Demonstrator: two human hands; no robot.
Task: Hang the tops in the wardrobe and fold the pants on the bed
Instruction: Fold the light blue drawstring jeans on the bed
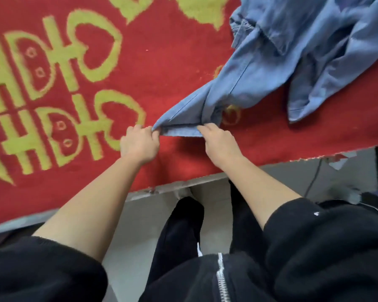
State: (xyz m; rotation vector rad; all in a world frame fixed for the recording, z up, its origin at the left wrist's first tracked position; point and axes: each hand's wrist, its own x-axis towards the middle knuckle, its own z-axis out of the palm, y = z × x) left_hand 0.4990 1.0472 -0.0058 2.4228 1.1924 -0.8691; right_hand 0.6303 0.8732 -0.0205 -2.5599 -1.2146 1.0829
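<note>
We have both hands on one end of the faded blue denim pants [271,68], which lie on the bed under a red plush blanket with yellow-green characters [162,62]. Our left hand [140,144] pinches one corner of the hem between thumb and curled fingers; our right hand [218,142] pinches the other corner, so the hem edge runs taut between them, left to right, just in front of us near the bed's near edge.

From that hem the garment stretches away to the far right, its long axis slanting from our hands up toward the far right corner, where the rest of it sits bunched and rumpled, with a loose flap drooping nearer on the right. The bulk therefore lies closer to our right arm than to our left.

We judge that the coming move depends on this diagonal: the leg must be drawn straight toward us before any fold can lie flat.
</note>
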